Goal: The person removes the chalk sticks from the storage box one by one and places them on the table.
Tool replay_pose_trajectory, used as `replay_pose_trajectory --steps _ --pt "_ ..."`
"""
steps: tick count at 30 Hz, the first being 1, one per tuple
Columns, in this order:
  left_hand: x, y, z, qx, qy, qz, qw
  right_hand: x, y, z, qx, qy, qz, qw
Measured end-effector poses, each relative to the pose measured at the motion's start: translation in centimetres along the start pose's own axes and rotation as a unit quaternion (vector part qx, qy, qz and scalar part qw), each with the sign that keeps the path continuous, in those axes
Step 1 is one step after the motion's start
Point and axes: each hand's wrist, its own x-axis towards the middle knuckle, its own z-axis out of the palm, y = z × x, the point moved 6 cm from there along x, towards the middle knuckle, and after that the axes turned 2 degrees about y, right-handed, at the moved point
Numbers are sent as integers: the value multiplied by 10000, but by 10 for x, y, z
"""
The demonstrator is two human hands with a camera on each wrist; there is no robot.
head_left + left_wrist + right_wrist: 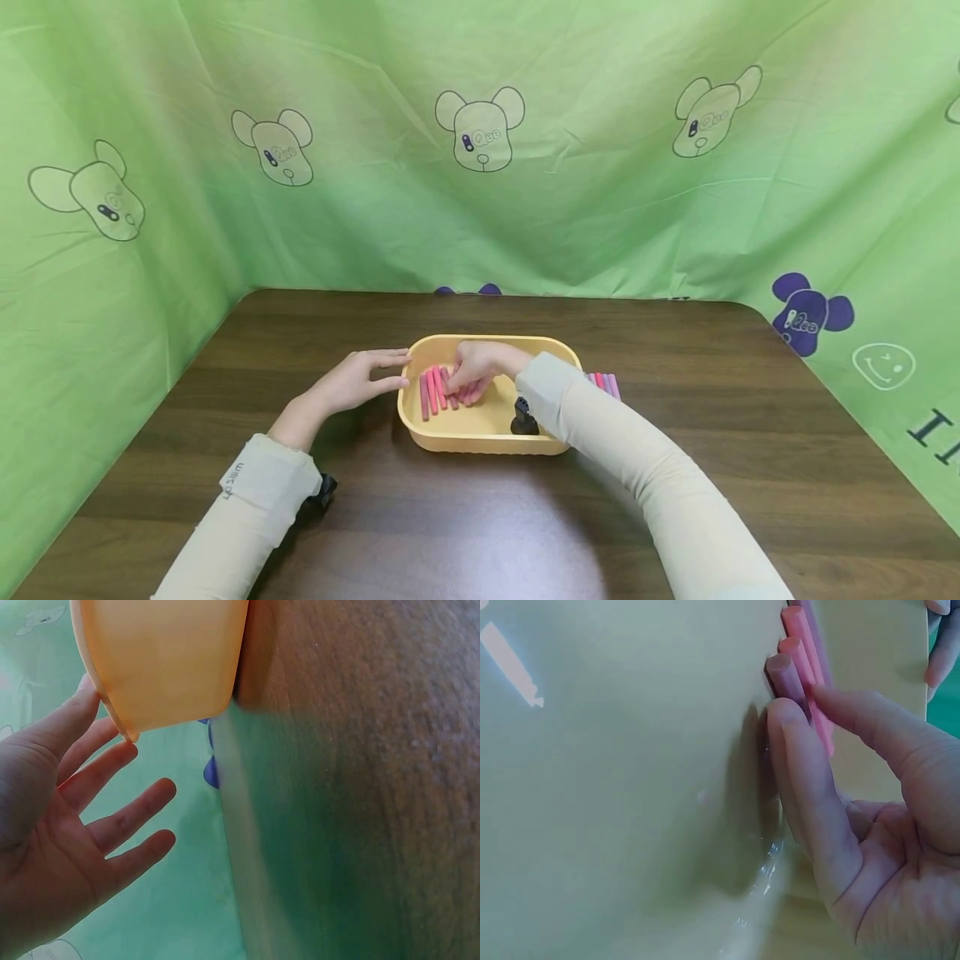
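Mauve stick pinched inside yellow tub by right hand

Clock directions are taken from the middle of the tub, as seen in the head view. The mauve stick is placed between the thumb and forefinger of the right hand, on the nine o'clock side of the tub. The grip is kept narrow, with one end of the stick left bare past the fingertips. By the left hand, nothing is clasped: its fingers are spread wide, and the tub's rim is touched from outside at nine o'clock.

Four sticks can be counted in the right wrist view: the pinched one, two pink sticks just beside it, and one outermost stick nearest the tub's end. Whether more are covered by the right hand cannot be told. Outside the tub, at three o'clock, at least four sticks in a second group are seen on the table, partly hidden by the right sleeve. One tub is shown.

The mauve stick is round and slim, with a flat end and a dull, dusky surface. It is laid nearly parallel to its brighter pink neighbours. The table is backed by a green cloth, printed with mouse-eared heads.
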Motion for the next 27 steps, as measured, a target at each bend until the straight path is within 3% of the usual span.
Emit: replay_pose_trajectory --steps 27 --pt "-1 3 -2 -35 -44 -56 10000 -4 0 -1 180 -319 -6 9993"
